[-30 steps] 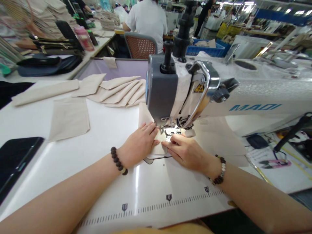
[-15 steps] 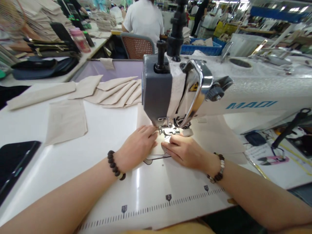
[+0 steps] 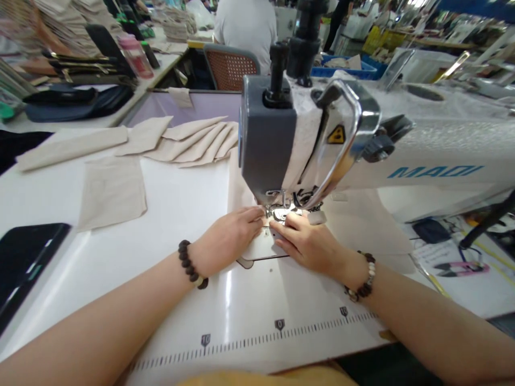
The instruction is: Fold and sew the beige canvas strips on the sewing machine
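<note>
My left hand [image 3: 231,233] lies left of the presser foot [image 3: 282,214] of a sewing machine [image 3: 267,134], its fingers pressed together on a piece of beige fabric [image 3: 236,187]. Close by on the right, my right hand [image 3: 311,238] has bent fingers pressing at the fabric's near edge, just in front of the foot. The fingertips of both hands almost meet there and partly cover the cloth. The fabric runs under the machine head, and a wider beige stretch [image 3: 362,222] shows right of the needle area.
Folded beige pieces [image 3: 197,139] overlap along the back left, with a single square piece [image 3: 113,193] before them. A black phone-like device [image 3: 26,268] lies far left. Pink-handled thread snips [image 3: 462,268] lie right. A seated person [image 3: 246,32] is behind the table.
The fabric's near edge has slid away from me toward the presser foot, baring the metal plate. Both hands have stayed close to the foot. My view has shifted slightly, and the machine looks larger.
</note>
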### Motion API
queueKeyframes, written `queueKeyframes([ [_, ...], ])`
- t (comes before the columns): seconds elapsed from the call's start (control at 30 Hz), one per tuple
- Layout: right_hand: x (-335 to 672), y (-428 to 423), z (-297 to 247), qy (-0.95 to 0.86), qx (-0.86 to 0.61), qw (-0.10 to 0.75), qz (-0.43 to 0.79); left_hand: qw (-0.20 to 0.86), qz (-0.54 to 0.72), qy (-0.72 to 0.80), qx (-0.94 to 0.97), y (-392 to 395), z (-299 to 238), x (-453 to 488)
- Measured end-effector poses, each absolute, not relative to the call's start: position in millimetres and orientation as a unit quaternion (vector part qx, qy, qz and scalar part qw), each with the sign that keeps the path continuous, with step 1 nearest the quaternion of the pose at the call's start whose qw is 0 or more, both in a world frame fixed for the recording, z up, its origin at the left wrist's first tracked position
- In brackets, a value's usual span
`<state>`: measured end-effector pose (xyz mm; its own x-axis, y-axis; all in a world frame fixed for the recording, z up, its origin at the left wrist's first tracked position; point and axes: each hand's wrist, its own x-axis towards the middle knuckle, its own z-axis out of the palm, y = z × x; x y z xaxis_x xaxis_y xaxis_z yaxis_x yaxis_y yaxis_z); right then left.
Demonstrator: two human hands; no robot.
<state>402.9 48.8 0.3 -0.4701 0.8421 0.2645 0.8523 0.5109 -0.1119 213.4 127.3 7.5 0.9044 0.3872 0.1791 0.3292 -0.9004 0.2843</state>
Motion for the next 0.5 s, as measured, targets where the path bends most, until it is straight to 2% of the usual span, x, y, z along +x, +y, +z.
queueKeyframes([
  [0.27,402.1,48.3,0.3,-0.848,-0.513,0.133,-0.013,0.066,0.116,0.208,0.969,127.9,11.8,217.4],
  [0.5,401.1,47.9,0.0,-0.845,-0.517,0.139,-0.011,0.071,0.127,0.207,0.968,130.1,8.5,217.1],
])
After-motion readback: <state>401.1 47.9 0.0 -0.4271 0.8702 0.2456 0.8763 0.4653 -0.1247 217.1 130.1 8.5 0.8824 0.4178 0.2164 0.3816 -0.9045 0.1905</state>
